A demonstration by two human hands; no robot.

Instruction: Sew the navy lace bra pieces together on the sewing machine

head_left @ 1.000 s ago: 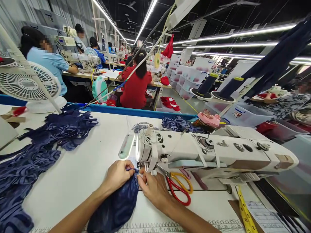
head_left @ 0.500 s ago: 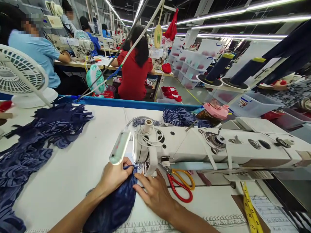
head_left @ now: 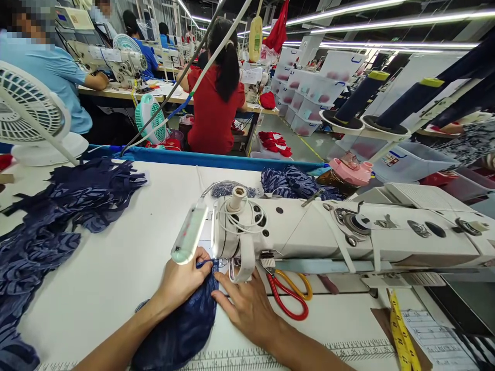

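My left hand [head_left: 183,281] pinches the top edge of a dark blue patterned fabric piece [head_left: 181,330] right at the needle of the white sewing machine [head_left: 328,234]. My right hand [head_left: 243,304] lies flat with fingers spread on the table beside the fabric, its fingertips touching the cloth's right edge below the presser foot. The machine's small lamp [head_left: 189,239] hangs just above my left hand. Scissors with red and yellow handles [head_left: 288,293] lie under the machine arm, close to my right hand.
A long heap of dark blue fabric strips [head_left: 50,221] covers the table's left side. A white fan [head_left: 31,116] stands at far left. A yellow measuring tape [head_left: 398,330] lies at right. Thread cones [head_left: 363,98] stand behind the machine. Other people sew at tables beyond.
My right hand went from pinching at the needle to lying flat beside the fabric. My left hand stayed on the cloth's edge. The view tilted down slightly.
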